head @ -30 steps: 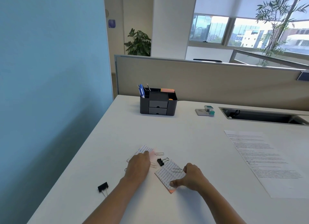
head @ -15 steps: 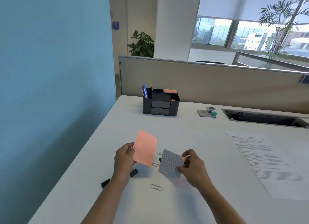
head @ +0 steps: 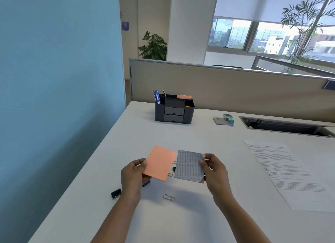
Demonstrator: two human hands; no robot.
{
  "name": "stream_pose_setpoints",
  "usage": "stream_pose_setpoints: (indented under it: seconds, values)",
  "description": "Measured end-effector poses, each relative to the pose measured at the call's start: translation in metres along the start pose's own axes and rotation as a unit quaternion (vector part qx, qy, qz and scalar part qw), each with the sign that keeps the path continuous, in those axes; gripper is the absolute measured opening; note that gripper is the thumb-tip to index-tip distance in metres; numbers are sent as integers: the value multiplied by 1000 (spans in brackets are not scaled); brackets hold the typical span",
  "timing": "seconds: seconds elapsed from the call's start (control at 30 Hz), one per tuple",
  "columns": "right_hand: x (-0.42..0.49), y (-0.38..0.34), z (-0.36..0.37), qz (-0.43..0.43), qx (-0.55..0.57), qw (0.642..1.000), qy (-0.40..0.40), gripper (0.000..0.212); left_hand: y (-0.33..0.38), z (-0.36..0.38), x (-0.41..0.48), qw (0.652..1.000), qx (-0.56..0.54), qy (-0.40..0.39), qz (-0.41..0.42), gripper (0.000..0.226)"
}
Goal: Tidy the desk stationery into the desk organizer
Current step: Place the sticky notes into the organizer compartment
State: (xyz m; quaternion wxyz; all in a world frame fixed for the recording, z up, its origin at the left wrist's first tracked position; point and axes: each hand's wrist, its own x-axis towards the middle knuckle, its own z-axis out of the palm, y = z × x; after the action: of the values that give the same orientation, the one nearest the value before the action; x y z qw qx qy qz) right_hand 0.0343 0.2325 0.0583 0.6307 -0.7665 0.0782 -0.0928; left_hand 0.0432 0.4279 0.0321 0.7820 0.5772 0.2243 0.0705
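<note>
Nearest on the white tabletop [head: 181,137], a silver wire paper clip [head: 169,197] is seen lying flat. A black metal binder clip [head: 116,193] lies to its left, near the tabletop's edge. Just beyond, two pads are held above the surface, side by side. An orange rectangular sticky-note pad [head: 160,163] is pinched at its lower left edge by the left hand [head: 133,175], thumb on top. A square pad with a grey printed face [head: 188,165] is gripped at its right edge by the right hand [head: 214,172]. A second black binder clip [head: 146,183] is partly hidden beneath the left hand. A white printed paper sheet [head: 290,174] lies to the right. Farther back, well apart from the hands, a black plastic desk organizer with two drawers [head: 174,109] stands on the tabletop, with blue pens [head: 157,97] held upright in its left compartment.
</note>
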Motion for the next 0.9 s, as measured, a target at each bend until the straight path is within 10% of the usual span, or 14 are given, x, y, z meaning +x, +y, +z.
stream_pose_setpoints:
  seconds: [0.23,0.63,0.9]
  values:
    - [-3,1,-3,84,126,988,-25,16,7,1,-9,992,-67,-87,-64,26]
    - [0,-2,-10,63,191,979,29,8,9,-2,-13,999,-23,-19,22,20]
    - [-8,-2,6,108,213,968,-82,11,5,11,-20,995,-73,-67,-17,25]
